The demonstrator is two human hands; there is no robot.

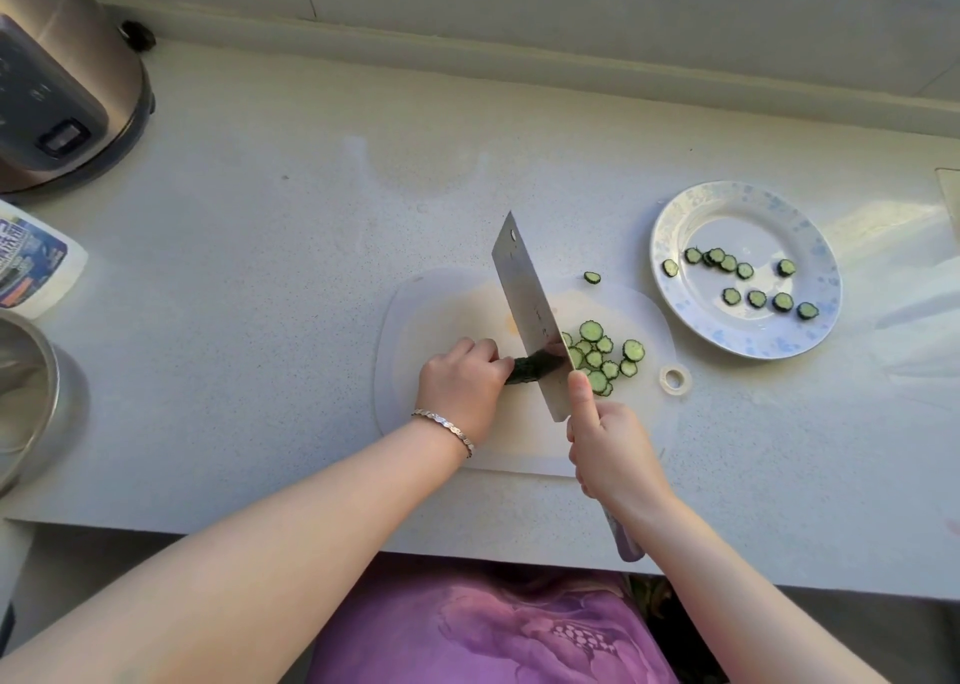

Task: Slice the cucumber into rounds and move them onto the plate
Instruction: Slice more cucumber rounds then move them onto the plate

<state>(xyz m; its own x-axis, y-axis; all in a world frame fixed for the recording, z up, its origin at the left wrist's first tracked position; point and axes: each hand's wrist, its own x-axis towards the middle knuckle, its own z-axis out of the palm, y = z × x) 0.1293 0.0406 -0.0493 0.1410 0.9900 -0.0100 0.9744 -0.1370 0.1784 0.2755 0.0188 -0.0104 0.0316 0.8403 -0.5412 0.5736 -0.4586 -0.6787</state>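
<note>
At the near edge of the counter (260, 278) two bare forearms reach in from below, above a purple cloth. The right hand (610, 452) is closed around the handle of a cleaver (530, 314); the end of the handle sticks out behind the wrist, past the near edge, and the forefinger lies stretched along the near end of the blade. The left hand (460, 384), with a silver bracelet (447, 426) on the wrist, has its grip closed on the left end of the cucumber (527, 369).

The cucumber lies on a pale cutting board (426, 309), which sits in the near middle of the counter. Only a short dark green piece of it shows between the left fingers and the blade. The blade stands on its edge and meets the right end of this piece. Just to the right of the blade, a heap of cut rounds (605, 356) lies on the board, some of them overlapping. One single round (591, 277) lies at the far edge of the board. A small white ring (674, 377) lies by the right edge of the board.

Farther to the right stands the plate (675, 226), white with a blue pattern on the rim, holding a number of rounds in two loose rows. At the left edge there is a metal bowl (26, 382), behind it a printed packet (36, 262), and in the far left corner a steel appliance (67, 85).
</note>
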